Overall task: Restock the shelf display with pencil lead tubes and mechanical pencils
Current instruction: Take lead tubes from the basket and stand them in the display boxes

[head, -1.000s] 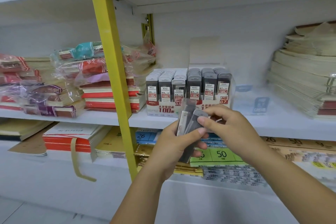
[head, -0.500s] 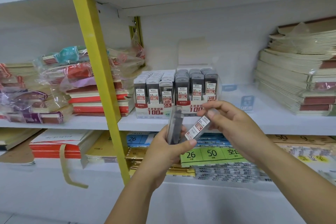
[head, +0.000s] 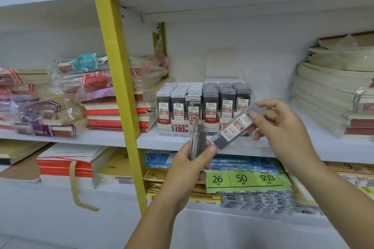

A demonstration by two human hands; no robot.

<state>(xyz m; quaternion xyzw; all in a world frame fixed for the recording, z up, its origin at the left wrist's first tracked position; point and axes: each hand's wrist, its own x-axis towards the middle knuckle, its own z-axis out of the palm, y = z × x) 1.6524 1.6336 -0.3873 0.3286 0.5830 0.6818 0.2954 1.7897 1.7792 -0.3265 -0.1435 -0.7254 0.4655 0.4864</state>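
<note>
Your left grip (head: 188, 170) is curled round a small bundle of clear plastic pencil lead tubes (head: 196, 139), held upright and edge-on. I read it as the supply hand: the stock stays squared up and close to the shelf while the other hand feeds.

Your right grip (head: 283, 127) pinches one clear lead tube with a red-and-white label (head: 232, 129) by its upper end. The tube is tilted, dark end down-left, and just clear of the bundle. Holding it by the end leaves the body free to drop into a slot, and the label faces you, probably so you can check the size. The print is too blurred to read.

Both lots are in the air, just in front of the white-and-red cardboard display box (head: 178, 127) on the white middle shelf (head: 147, 138), right of the yellow upright post (head: 119, 87).

Counts:
- Right grip: 1 tube.
- Left grip: at least 2; I can't tell the exact number edge-on.
- Display box: 6 columns across, 3 of light-grey-capped 0.5 tubes (head: 178, 103) on the left and 3 of dark-grey-capped 0.7 tubes (head: 224, 101) on the right. Depth per column isn't countable.
- Mechanical pencils: none visible.

The dark end suggests the tube belongs in the right-hand columns.
</note>
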